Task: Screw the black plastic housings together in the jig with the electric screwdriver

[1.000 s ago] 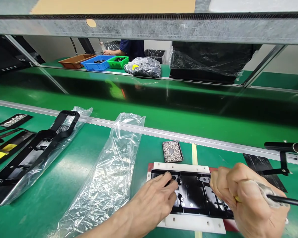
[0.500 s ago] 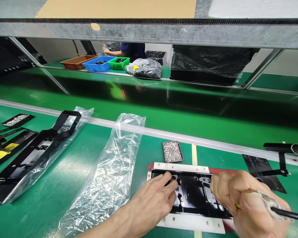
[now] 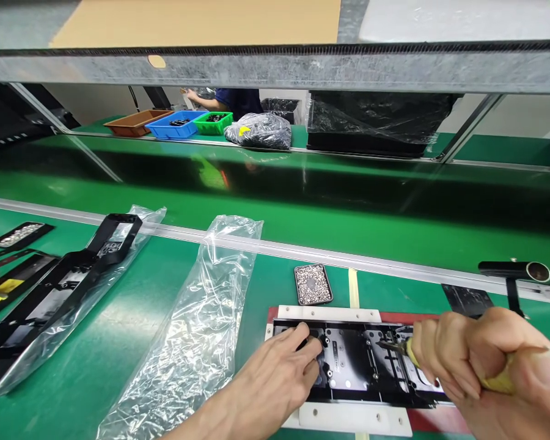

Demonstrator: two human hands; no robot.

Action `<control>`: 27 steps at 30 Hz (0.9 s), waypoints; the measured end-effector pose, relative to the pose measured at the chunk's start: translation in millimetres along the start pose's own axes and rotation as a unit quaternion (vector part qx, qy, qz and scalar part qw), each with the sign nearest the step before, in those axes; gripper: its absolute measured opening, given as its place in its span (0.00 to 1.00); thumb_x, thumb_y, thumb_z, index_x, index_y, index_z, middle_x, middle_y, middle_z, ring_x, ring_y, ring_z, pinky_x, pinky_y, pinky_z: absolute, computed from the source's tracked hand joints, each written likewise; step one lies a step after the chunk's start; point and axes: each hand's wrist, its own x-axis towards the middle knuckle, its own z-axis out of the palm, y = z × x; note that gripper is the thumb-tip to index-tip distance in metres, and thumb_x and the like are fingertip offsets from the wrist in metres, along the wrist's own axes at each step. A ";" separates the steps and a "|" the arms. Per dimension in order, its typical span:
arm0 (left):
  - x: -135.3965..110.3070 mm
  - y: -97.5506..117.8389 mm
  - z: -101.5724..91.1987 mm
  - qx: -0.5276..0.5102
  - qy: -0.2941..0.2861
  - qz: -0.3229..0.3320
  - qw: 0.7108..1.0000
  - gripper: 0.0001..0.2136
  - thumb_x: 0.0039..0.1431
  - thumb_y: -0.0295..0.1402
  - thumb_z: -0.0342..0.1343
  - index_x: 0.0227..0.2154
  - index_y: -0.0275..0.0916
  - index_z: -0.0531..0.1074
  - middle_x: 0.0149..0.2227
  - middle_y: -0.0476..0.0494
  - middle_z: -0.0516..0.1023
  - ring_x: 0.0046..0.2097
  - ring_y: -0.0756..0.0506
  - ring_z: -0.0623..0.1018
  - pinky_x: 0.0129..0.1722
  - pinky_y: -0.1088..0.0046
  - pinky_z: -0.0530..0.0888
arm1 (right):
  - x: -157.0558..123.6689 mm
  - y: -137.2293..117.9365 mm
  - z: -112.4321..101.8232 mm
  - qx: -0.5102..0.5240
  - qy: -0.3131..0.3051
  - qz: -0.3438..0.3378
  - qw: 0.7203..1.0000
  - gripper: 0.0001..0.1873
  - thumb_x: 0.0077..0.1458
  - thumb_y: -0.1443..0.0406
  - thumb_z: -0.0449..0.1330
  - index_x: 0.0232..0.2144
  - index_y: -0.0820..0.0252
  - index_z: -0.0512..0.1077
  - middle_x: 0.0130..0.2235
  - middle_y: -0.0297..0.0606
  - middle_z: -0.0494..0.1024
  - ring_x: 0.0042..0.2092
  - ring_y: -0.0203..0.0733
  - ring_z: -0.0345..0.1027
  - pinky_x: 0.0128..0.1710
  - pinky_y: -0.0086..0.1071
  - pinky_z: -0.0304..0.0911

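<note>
A black flat part point(image 3: 355, 363) lies in a white fixture point(image 3: 348, 419) on the green bench near me. My left hand point(image 3: 279, 376) rests on the part's left end, fingers pressed down on it. My right hand point(image 3: 481, 360) is closed round a yellow-handled screwdriver point(image 3: 401, 347), whose tip touches the part's right half. A small black tray of tiny silver screws point(image 3: 312, 284) sits just behind the fixture.
A clear plastic bag point(image 3: 197, 330) lies left of the fixture; further left a black frame point(image 3: 64, 275) rests on another bag. A black tool holder point(image 3: 513, 272) stands at right. Across the conveyor, coloured bins point(image 3: 174, 122) and another person's arm point(image 3: 201, 96).
My right hand has turned and shifted right, bringing the screwdriver tip down onto the part. The view has dropped slightly. My left hand has stayed put.
</note>
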 end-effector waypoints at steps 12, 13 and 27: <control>1.8 0.9 1.8 -0.010 0.013 -0.010 1.000 0.10 0.58 0.16 0.58 0.27 0.36 0.68 0.35 0.46 0.72 0.42 0.42 0.74 0.35 0.66 0.73 | -4.5 6.8 -0.2 0.004 -0.016 -0.008 1.000 0.31 0.66 0.48 0.63 0.19 0.58 0.58 0.15 0.31 0.57 0.17 0.35 0.53 0.17 0.33 0.54; 1.5 1.1 2.0 -0.010 0.013 -0.011 1.000 0.10 0.58 0.16 0.58 0.27 0.36 0.68 0.35 0.46 0.72 0.42 0.42 0.74 0.35 0.66 0.73 | -4.5 8.1 0.1 0.005 -0.018 -0.009 1.000 0.31 0.66 0.48 0.63 0.19 0.58 0.59 0.15 0.30 0.57 0.17 0.34 0.53 0.17 0.33 0.54; 0.4 1.9 -1.2 -0.004 -0.004 -0.008 1.000 0.09 0.64 0.21 0.60 0.29 0.36 0.69 0.37 0.44 0.73 0.44 0.41 0.73 0.41 0.66 0.73 | -7.0 12.9 5.1 -0.021 -0.063 -0.047 0.997 0.27 0.70 0.54 0.58 0.22 0.58 0.58 0.17 0.30 0.57 0.19 0.34 0.52 0.18 0.32 0.53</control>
